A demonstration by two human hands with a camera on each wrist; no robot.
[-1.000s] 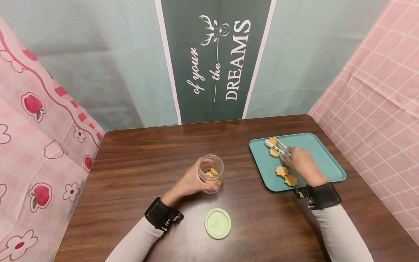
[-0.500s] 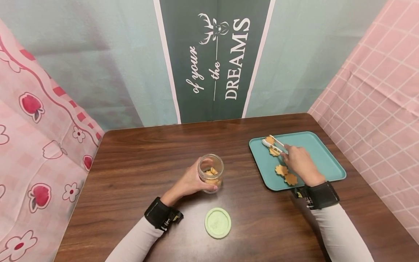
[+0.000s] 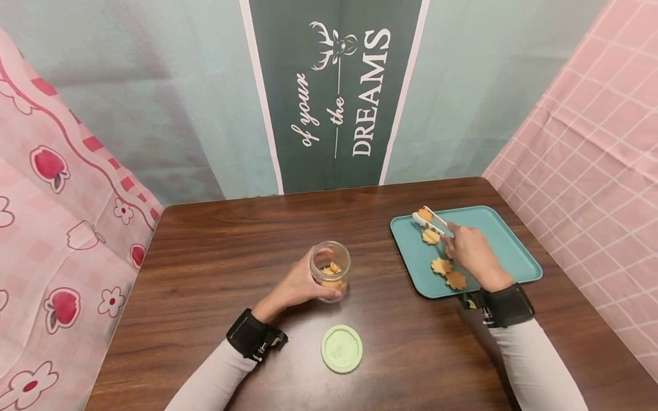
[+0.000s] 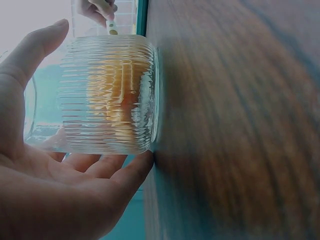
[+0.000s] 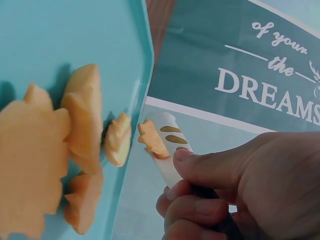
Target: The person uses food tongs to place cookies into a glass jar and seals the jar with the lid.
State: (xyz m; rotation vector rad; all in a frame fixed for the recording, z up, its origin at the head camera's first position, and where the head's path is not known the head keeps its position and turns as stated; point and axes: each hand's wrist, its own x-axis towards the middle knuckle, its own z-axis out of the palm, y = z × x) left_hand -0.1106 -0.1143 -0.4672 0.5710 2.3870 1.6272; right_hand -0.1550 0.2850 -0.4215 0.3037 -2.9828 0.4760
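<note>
My left hand (image 3: 300, 285) grips the side of an open glass jar (image 4: 100, 95), which stands upright on the table. Its ribbed wall shows several orange cookies stacked at the bottom. Over at the tray, my right hand (image 3: 472, 254) holds white tongs (image 5: 172, 176) with brown oval marks. Between the tong tips is a scalloped cookie (image 5: 154, 141), raised at the far left corner of the teal tray (image 3: 506, 245). Other cookies lie on the tray, including one (image 3: 430, 237) just below the tongs and a pair (image 3: 455, 279) near the front edge.
A round light green lid (image 3: 341, 349) lies on the brown wooden table (image 3: 216, 251), in front of the jar. Printed cloths hang behind and on both sides, a pink gridded cloth (image 3: 581, 148) rising to the right of the tray.
The tongs have risen slightly with the cookie between their tips, away from the cookie beneath. My left hand and the jar have stayed in place.
</note>
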